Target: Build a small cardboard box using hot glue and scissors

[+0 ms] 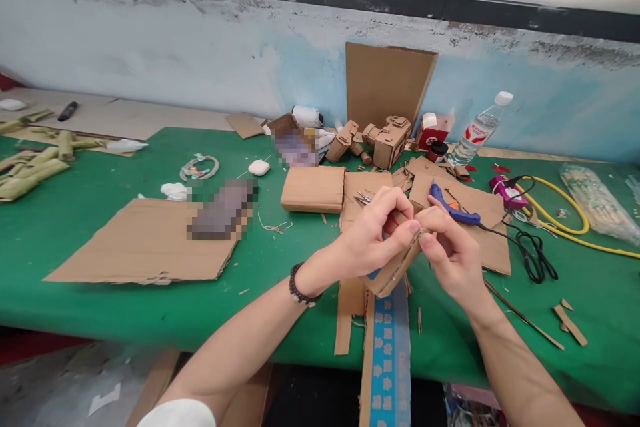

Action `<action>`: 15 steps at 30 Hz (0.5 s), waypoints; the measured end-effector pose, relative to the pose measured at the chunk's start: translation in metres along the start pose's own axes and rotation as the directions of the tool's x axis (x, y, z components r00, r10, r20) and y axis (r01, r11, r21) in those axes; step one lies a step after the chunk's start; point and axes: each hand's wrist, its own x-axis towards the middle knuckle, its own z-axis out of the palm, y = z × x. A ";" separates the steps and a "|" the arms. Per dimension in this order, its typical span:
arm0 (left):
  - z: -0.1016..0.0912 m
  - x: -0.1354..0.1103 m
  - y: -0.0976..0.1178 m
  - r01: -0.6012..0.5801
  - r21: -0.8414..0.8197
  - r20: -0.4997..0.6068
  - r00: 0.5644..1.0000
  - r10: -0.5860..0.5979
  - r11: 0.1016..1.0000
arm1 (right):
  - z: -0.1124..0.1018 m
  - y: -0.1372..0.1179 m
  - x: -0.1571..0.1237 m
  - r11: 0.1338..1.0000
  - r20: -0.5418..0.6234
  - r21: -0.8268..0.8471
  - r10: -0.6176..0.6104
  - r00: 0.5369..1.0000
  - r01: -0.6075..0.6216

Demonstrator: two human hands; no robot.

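Note:
Over the front of the green table, my left hand [377, 233] grips a small folded cardboard piece [393, 275] by its upper part. My right hand [450, 247] pinches the same piece at its upper right edge, thumb and fingertips close to the left ones. My fingers cover much of the piece. Below it, a long cardboard strip with blue printing [390, 353] hangs past the table edge; whether it joins the held piece I cannot tell. Metal tips, seemingly of scissors [363, 198], show behind my left hand. A blue glue gun [455, 208] lies beyond my right hand.
A flat cardboard box [313, 190] and cardboard camera model [393, 141] are beyond my hands. A water bottle [480, 130] stands by the wall. A black cord [537, 253] and yellow cable [565, 227] lie right. Left are a cardboard sheet [135, 243] and a blurred dark object [223, 209].

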 end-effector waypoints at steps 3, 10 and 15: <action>0.000 0.000 -0.001 0.012 0.026 -0.002 1.000 -0.012 1.000 | 0.000 0.000 0.000 1.000 -0.002 -0.009 0.006 1.000 -0.006; 0.002 -0.001 -0.005 -0.011 0.038 -0.009 1.000 0.011 0.999 | 0.001 0.002 -0.001 1.000 0.017 -0.015 0.006 1.000 -0.006; 0.001 -0.001 -0.005 -0.027 0.057 0.003 1.000 0.027 0.998 | 0.001 0.004 -0.001 1.000 0.015 -0.003 -0.003 1.000 0.003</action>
